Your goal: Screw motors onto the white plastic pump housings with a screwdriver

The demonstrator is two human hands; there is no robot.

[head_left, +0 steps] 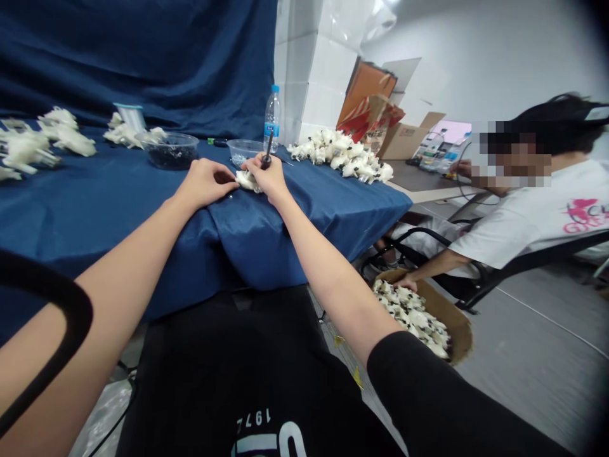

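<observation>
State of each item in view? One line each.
Left hand: fingers flat on white piece
Right hand: gripping black pen-like tool, tip up
Water bottle: capped, upright
Clear bowl: holding black bits
Cardboard box: flaps open
Round tan tray: full of white pieces

Workshop: cloth-draped table [85,209], piled white pieces [337,155]

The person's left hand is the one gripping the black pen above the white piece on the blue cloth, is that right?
Not quite: the head view shows the black pen in the right hand, not the left hand. It is still above the white piece on the blue cloth.
</observation>
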